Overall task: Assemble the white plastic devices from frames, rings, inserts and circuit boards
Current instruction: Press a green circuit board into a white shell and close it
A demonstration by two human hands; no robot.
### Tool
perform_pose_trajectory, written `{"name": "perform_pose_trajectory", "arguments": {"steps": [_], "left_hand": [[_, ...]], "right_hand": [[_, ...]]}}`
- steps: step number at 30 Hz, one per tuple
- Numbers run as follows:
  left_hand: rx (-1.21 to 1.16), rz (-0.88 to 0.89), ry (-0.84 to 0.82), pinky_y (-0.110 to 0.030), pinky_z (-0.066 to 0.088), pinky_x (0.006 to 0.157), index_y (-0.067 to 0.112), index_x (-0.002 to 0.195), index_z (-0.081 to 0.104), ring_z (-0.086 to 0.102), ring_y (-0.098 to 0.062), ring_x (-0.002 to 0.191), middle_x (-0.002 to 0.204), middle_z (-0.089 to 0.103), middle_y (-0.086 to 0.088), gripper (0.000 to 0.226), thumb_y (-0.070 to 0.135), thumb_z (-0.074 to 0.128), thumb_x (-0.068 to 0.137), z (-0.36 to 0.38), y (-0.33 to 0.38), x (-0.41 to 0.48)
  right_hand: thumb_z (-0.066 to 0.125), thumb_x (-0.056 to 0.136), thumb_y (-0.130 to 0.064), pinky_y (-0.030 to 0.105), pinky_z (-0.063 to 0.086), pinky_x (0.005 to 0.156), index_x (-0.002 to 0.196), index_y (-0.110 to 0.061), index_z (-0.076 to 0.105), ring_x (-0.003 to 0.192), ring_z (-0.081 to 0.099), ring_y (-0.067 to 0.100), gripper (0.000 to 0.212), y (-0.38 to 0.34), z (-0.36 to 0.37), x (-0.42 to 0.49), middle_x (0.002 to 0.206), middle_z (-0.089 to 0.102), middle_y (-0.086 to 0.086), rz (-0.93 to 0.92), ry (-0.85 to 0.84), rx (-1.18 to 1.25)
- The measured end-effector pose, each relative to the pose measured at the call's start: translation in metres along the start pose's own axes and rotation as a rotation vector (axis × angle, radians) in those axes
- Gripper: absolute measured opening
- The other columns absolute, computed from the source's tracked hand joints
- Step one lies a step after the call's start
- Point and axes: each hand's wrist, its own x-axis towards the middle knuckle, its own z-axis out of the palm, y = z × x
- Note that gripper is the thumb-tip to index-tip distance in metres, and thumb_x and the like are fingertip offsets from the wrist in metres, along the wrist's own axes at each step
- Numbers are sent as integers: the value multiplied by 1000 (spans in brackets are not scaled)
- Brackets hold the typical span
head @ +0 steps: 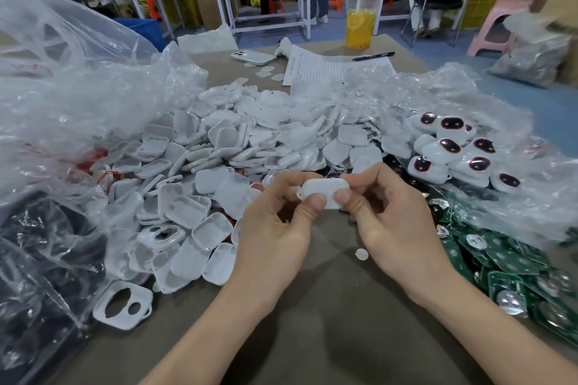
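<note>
Both hands, left hand and right hand, pinch one white shell between thumbs and fingers above the counter. Uneven thumb pressure could snap it together crooked, or flick it into the pile.

Bare left hand, right hand, forearms.

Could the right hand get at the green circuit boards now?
Likely yes, once freed: the boards lie uncovered just beside the right hand, but it and the left hand both pinch a white device.
</note>
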Motion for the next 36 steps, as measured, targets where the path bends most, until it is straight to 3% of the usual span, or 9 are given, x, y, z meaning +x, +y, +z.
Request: {"name": "perform_pose_trajectory", "arguments": {"steps": [4, 8, 11, 16, 20, 24, 30, 34, 36], "left_hand": [[3, 6, 0, -33, 49, 71, 41, 84, 64, 61, -26, 80, 83, 65, -4, 12, 29, 65, 84, -1, 0, 0], [-4, 0, 16, -27, 46, 68, 40, 82, 63, 58, -22, 72, 76, 63, 0, 12, 28, 65, 83, -1, -1, -1], [-13, 0, 12, -20, 46, 67, 39, 84, 64, 58, -8, 70, 74, 64, 6, 10, 29, 64, 84, -1, -1, 0], [38, 38, -20, -18, 49, 74, 34, 95, 64, 66, -8, 81, 87, 71, 12, 6, 33, 62, 90, -1, -1, -1], [111, 63, 2, -29, 51, 75, 34, 88, 55, 65, -11, 83, 88, 70, 12, 8, 28, 60, 88, -3, -1, -3], [177, 87, 9, -33, 50, 73, 34, 85, 51, 65, -13, 82, 87, 70, 10, 14, 23, 58, 85, -4, -1, -4], [203, 158, 47, -12, 47, 71, 46, 86, 56, 66, -3, 90, 91, 70, 22, 25, 22, 61, 87, -4, -1, 0], [308, 343, 22, -7, 44, 71, 39, 93, 63, 65, -2, 93, 99, 66, 18, 29, 10, 64, 91, -13, -4, 3], [400, 484, 29, -10, 46, 76, 31, 99, 65, 63, -4, 95, 106, 59, 14, 28, 3, 63, 93, -16, -8, 3]], "right_hand": [[73, 89, -22, 15, 46, 70, 90, -37, 63, 82, 66, 4, 18, 2, 1, -2, 87, 70, -21, -21, -12, -55], [74, 90, -19, 10, 44, 68, 83, -36, 62, 80, 65, 1, 22, 1, 1, -3, 86, 70, -25, -40, -7, -63], [74, 89, -23, 11, 44, 68, 85, -36, 64, 80, 66, 2, 17, 1, 2, -2, 85, 71, -21, -37, -8, -46], [73, 86, -31, 19, 50, 73, 92, -37, 64, 83, 68, 7, 13, 1, -1, 0, 88, 72, -16, -43, 0, 13], [73, 87, -26, 18, 51, 80, 87, -37, 59, 92, 68, 5, 17, 1, 0, -3, 100, 71, -21, -87, -50, -29], [70, 82, -30, 21, 53, 81, 84, -31, 57, 90, 69, 7, 13, 2, 2, -2, 97, 72, -15, -58, -71, -7], [74, 85, -31, 30, 53, 80, 85, -40, 61, 93, 70, 6, 16, -1, -2, -2, 99, 73, -18, -62, -45, 21], [81, 78, -39, 15, 52, 70, 91, -40, 67, 92, 72, 5, 20, -10, -10, 1, 99, 75, -14, 14, -119, 180], [85, 74, -42, 16, 54, 77, 97, -34, 70, 96, 73, 9, 29, -10, -13, 3, 104, 76, -9, 104, -192, 288]]}}
